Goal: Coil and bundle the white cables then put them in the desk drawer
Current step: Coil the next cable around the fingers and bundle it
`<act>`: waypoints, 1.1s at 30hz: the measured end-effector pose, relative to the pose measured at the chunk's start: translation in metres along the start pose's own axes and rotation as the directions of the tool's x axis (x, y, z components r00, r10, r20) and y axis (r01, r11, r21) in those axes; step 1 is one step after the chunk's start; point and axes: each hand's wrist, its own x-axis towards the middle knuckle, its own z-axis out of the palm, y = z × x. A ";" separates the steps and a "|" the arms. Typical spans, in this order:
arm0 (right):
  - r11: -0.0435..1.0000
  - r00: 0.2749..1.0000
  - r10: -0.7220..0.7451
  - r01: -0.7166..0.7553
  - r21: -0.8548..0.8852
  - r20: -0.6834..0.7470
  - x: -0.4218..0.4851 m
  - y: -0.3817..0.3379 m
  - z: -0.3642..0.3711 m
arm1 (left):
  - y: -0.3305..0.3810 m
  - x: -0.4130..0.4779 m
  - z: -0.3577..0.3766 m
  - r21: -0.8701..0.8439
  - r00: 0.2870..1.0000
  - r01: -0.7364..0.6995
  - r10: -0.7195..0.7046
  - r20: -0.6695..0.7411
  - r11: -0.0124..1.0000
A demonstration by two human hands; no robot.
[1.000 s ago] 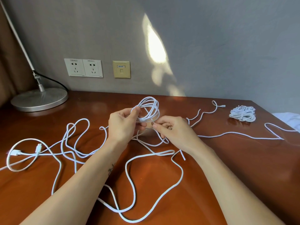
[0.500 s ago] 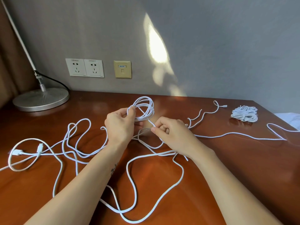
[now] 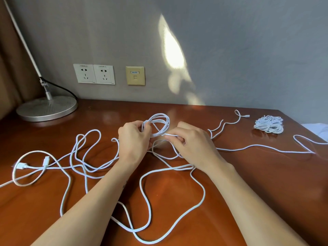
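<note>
Reddish-brown wooden surface (image 3: 248, 174) against a grey wall; lamp base (image 3: 47, 108) upper left. Frame centre: left hand (image 3: 133, 139) grips a small coil (image 3: 158, 126) of white cable, held upright. Right hand (image 3: 193, 144) pinches the strand beside it. Loose cable (image 3: 145, 197) sprawls across the surface. Finished bundle (image 3: 268, 124) upper right.

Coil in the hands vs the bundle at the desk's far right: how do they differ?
The coil is gripped by the left hand, with the right hand pinching its strand; the bundle lies untouched on the desk.
The coil is a few open loops; the bundle is a dense bunch of many.
The coil trails loose cable; the bundle shows no long tail.
Both are white cable.
</note>
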 end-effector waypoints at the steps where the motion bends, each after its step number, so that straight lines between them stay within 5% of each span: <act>1: 1.000 0.999 -0.023 0.023 -0.016 -0.030 0.000 0.001 0.001 | -0.001 0.000 0.001 0.016 1.000 -0.012 0.012 0.005 1.000; 9: 0.980 0.983 -0.166 0.155 -0.126 -0.082 0.004 0.007 0.005 | -0.004 -0.001 0.006 0.110 0.986 -0.138 0.126 0.109 0.984; 15: 0.995 0.977 0.096 -0.094 0.015 -0.193 -0.003 0.007 0.010 | -0.004 -0.007 0.012 0.049 0.893 -0.377 0.349 0.284 0.925; 21: 0.944 0.904 0.315 -0.266 0.196 -0.288 -0.003 0.007 0.007 | 0.006 -0.015 0.010 -0.077 0.810 -0.458 0.452 0.374 0.886; 33: 0.755 0.765 0.606 -0.467 0.461 -0.218 0.004 0.015 -0.002 | 0.013 -0.023 0.014 -0.082 0.715 -0.573 0.546 0.436 0.816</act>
